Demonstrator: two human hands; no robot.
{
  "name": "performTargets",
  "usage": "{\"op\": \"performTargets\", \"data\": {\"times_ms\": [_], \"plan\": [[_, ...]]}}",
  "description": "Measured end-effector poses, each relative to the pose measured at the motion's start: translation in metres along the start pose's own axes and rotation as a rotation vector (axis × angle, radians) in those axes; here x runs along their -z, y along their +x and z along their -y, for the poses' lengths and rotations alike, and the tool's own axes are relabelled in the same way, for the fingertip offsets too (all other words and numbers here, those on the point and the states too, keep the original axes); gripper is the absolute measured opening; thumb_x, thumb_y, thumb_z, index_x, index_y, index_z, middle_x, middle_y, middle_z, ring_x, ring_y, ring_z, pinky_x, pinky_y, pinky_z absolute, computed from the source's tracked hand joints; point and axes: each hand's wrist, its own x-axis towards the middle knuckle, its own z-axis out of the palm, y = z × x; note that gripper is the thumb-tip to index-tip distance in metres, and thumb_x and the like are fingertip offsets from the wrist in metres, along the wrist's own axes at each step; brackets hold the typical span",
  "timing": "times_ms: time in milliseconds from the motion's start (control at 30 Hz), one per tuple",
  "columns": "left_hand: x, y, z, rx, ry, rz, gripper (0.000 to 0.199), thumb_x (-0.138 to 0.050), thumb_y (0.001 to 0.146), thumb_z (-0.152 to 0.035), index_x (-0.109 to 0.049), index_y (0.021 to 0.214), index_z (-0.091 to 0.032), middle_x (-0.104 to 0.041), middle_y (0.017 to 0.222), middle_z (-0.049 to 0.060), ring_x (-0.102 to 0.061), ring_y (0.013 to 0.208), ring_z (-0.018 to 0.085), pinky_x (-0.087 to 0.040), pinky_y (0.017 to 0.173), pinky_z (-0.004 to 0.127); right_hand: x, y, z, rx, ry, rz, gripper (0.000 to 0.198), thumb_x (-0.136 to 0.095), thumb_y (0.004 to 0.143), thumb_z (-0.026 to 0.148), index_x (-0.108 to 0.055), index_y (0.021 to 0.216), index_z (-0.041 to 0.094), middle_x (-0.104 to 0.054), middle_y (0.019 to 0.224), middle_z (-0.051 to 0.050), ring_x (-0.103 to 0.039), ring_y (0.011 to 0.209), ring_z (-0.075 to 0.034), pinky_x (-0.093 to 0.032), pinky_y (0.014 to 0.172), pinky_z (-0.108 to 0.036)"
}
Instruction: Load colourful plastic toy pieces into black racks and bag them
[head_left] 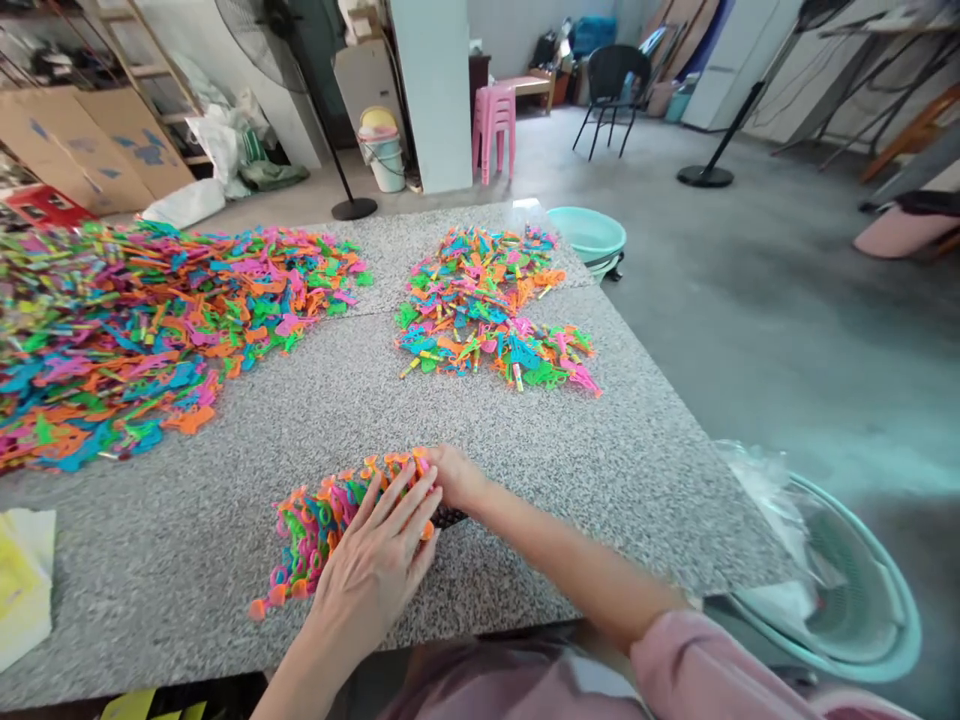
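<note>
Near the table's front edge lies a slanting row of small plastic toys (322, 515), in orange, pink, green and blue, packed side by side with round orange ends along both edges. My left hand (375, 565) rests over the row's right part, its fingers stretched out and lying flat on the toys. At the right end of the row, my right hand (456, 480) has its fingers bent around a pink and orange toy; the left fingertips partly hide them. Something dark shows under the right wrist, too covered to name.
A large heap of coloured plastic pieces (165, 320) covers the back left of the speckled table (315, 410). A smaller pile (487, 310) lies at the back middle. Teal baskets (892, 610) stand beyond the right edge. Yellow-and-white paper (26, 580) lies at left.
</note>
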Motion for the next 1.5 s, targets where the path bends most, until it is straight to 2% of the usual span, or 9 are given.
{"op": "performTargets", "data": {"times_ms": [233,367,467,733,1000,1067,1233,1367,1500], "plan": [[0.0,0.0,0.003,0.034,-0.055,-0.012,0.04,-0.049,0.093,-0.022,-0.058,0.132,-0.022,-0.06,0.139,0.006,-0.047,0.137,0.029,-0.042,0.112,0.056,-0.016,-0.005,-0.003,-0.051,0.0,-0.119,0.017,-0.056,0.089,0.022,-0.068,0.101,0.017,-0.073,0.087,-0.008,-0.066,0.078,-0.02,-0.042,0.067,-0.026],[0.003,0.001,0.002,0.039,-0.052,-0.007,0.039,-0.049,0.092,-0.02,-0.06,0.129,-0.022,-0.065,0.132,0.005,-0.049,0.135,0.029,-0.045,0.109,0.056,-0.029,-0.008,-0.013,0.074,0.114,-0.177,0.015,-0.058,0.084,0.013,-0.069,0.094,0.018,-0.073,0.09,-0.006,-0.064,0.083,-0.017,-0.041,0.073,-0.023],[0.003,0.001,0.0,0.063,-0.054,0.003,0.038,-0.05,0.092,-0.02,-0.06,0.129,-0.022,-0.065,0.132,0.005,-0.048,0.136,0.029,-0.044,0.11,0.055,-0.027,-0.006,-0.019,0.173,0.177,-0.167,0.015,-0.059,0.08,0.01,-0.068,0.089,0.018,-0.071,0.09,-0.004,-0.062,0.083,-0.015,-0.04,0.073,-0.02],[0.0,0.0,0.004,0.061,-0.024,-0.002,0.041,-0.049,0.093,-0.023,-0.057,0.133,-0.015,-0.056,0.143,0.012,-0.047,0.137,0.031,-0.045,0.11,0.056,-0.001,0.012,-0.015,0.156,0.059,0.065,0.009,-0.06,0.082,0.012,-0.067,0.085,0.018,-0.066,0.071,0.001,-0.055,0.063,-0.012,-0.035,0.058,-0.019],[-0.012,-0.001,0.013,0.069,-0.053,-0.06,0.036,-0.048,0.092,-0.021,-0.06,0.126,-0.018,-0.064,0.133,0.01,-0.051,0.133,0.03,-0.045,0.109,0.054,-0.009,0.014,-0.02,0.18,0.058,0.023,0.011,-0.064,0.081,0.013,-0.066,0.091,0.018,-0.07,0.087,0.0,-0.064,0.082,-0.014,-0.044,0.068,-0.019],[-0.013,-0.001,0.014,0.072,-0.042,-0.06,0.036,-0.048,0.093,-0.023,-0.06,0.126,-0.017,-0.063,0.134,0.01,-0.052,0.132,0.029,-0.047,0.108,0.053,0.012,0.014,-0.035,0.058,0.009,-0.102,0.025,-0.07,0.078,0.016,-0.064,0.102,0.019,-0.069,0.104,-0.004,-0.064,0.097,-0.017,-0.047,0.078,-0.022],[-0.014,-0.001,0.016,0.042,-0.008,-0.078,0.034,-0.046,0.094,-0.024,-0.062,0.123,-0.018,-0.063,0.134,0.008,-0.052,0.132,0.03,-0.046,0.108,0.054,0.077,0.01,-0.088,-0.715,-0.171,-0.534,0.031,-0.06,0.089,0.017,-0.056,0.119,0.012,-0.061,0.122,-0.017,-0.065,0.101,-0.023,-0.049,0.082,-0.03],[-0.012,-0.001,0.015,0.028,-0.014,-0.085,0.033,-0.045,0.094,-0.023,-0.062,0.122,-0.017,-0.063,0.135,0.009,-0.053,0.131,0.03,-0.049,0.105,0.054,0.091,0.008,-0.11,-0.811,-0.155,-0.545,0.033,-0.062,0.085,0.012,-0.055,0.118,0.009,-0.065,0.115,-0.02,-0.066,0.1,-0.025,-0.049,0.079,-0.029],[-0.009,-0.002,0.013,0.084,-0.08,-0.054,0.032,-0.046,0.094,-0.024,-0.062,0.121,-0.017,-0.062,0.136,0.008,-0.05,0.134,0.028,-0.043,0.111,0.054,0.091,-0.002,-0.117,-0.806,-0.106,-0.511,0.015,-0.066,0.085,0.023,-0.061,0.096,0.013,-0.07,0.1,-0.013,-0.069,0.091,-0.022,-0.049,0.073,-0.026]]}}
